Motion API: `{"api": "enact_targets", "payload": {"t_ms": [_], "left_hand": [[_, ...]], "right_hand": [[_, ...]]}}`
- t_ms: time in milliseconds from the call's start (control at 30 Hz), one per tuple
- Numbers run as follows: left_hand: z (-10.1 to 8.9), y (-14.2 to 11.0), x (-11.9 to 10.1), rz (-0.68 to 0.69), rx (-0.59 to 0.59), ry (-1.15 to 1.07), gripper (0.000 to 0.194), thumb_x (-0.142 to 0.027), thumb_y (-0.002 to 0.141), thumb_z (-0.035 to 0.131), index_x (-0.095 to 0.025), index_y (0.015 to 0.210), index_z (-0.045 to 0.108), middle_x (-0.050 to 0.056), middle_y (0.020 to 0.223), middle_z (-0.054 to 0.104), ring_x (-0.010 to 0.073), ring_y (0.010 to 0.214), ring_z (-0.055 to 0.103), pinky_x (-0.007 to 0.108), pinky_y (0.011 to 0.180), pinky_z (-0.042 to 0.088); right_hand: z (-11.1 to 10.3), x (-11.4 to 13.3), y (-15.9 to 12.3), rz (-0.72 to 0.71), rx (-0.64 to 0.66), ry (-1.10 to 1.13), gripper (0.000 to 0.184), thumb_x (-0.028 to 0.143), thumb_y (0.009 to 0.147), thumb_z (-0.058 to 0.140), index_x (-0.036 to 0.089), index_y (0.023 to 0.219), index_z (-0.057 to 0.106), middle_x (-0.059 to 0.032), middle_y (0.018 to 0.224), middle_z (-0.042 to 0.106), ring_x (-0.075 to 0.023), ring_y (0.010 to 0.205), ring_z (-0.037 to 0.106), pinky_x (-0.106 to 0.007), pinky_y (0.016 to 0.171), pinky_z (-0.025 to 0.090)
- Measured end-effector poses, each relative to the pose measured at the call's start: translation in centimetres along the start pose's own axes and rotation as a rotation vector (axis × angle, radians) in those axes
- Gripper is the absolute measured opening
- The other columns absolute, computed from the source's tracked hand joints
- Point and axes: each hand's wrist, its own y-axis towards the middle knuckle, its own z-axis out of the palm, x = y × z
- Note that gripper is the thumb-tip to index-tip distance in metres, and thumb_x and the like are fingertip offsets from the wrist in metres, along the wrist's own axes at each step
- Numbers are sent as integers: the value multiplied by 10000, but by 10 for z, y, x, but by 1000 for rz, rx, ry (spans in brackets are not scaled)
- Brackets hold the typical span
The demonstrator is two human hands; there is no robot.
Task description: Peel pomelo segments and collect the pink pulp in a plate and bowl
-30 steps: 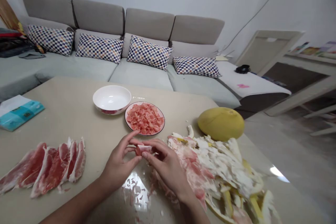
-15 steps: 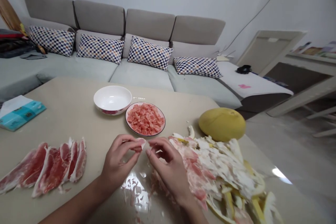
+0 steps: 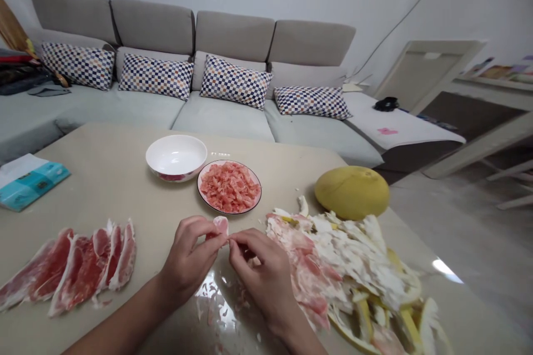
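Between the fingertips of my left hand (image 3: 189, 258) is a small pink pomelo piece (image 3: 221, 226) with a pale edge. My right hand (image 3: 262, 269) pinches at the lower edge of that piece, its fingertips meeting those of the left; what exactly it grips is too small to make out. Just beyond my hands, a dark-rimmed plate (image 3: 199, 186) bears a heap of peeled pink pomelo flesh (image 3: 230, 187). Several pomelo segments (image 3: 85, 260) with white skin lie in a row on the left. At the right is a pile of pith, membrane and peel (image 3: 353, 266).
A white bowl (image 3: 177, 156) stands behind the plate's left side. Behind the peel pile is a whole yellow pomelo (image 3: 352, 192). A blue tissue pack (image 3: 33, 186) rests at the table's left. Scraps (image 3: 212, 305) litter the table before me; a sofa (image 3: 227, 116) borders its far side.
My right fingertips have come in against the left ones, closing a small gap. The pomelo piece now stands more upright above the left fingers. The view has shifted slightly.
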Motion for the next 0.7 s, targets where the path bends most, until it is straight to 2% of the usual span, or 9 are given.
{"api": "enact_targets", "payload": {"t_ms": [100,200,300,367,467,567,633,700], "left_hand": [[0,-2,1,-20,41,-41,428,39,773,617,-228,1107,591,51,998,566,191,976,520,321,868,485],[0,-6,2,-104,64,-137,372,23,772,612,-226,1049,600,50,1004,552,192,988,526,330,870,486],[2,-10,3,-200,41,-242,358,2,776,611,-252,1029,610,36,1001,538,174,969,551,318,863,491],[3,-12,2,-287,48,-329,328,-17,784,606,-261,1002,631,37,1004,538,174,983,565,322,885,488],[4,-10,2,-523,115,-642,305,-143,762,688,-252,1042,639,84,1177,524,243,1141,536,383,968,463],[2,-5,2,-900,138,-1134,437,-351,811,663,-257,1222,547,119,1323,492,287,1178,540,451,976,467],[1,-1,2,-1126,143,-1336,397,-387,879,578,-242,1245,525,116,1236,569,255,1066,612,451,932,497],[0,2,3,-1240,155,-1363,336,-352,878,599,-204,1179,570,95,1099,629,211,947,651,412,906,513]], "right_hand": [[0,1,0,-9,-43,1,138,146,831,554,189,802,682,-27,699,635,-149,617,558,-266,587,434],[-2,3,2,163,-16,149,120,192,806,585,185,728,676,-19,670,638,-143,594,555,-247,552,420],[-4,0,5,364,76,366,162,298,809,613,176,720,672,-3,634,622,-129,549,524,-229,509,391],[-4,-3,6,412,114,454,198,348,820,616,174,736,659,11,620,598,-119,535,493,-224,505,375],[-4,-6,7,352,110,427,180,326,845,593,179,750,637,5,674,600,-132,606,516,-231,563,399],[-3,-6,7,193,109,264,118,219,854,552,188,763,622,-8,730,611,-146,672,537,-244,614,410],[-3,-6,7,85,127,170,111,152,843,534,195,775,610,-7,747,608,-143,671,533,-246,615,405],[-3,-6,7,26,157,124,121,125,843,526,201,788,603,-7,757,602,-139,667,534,-244,607,406]]}}
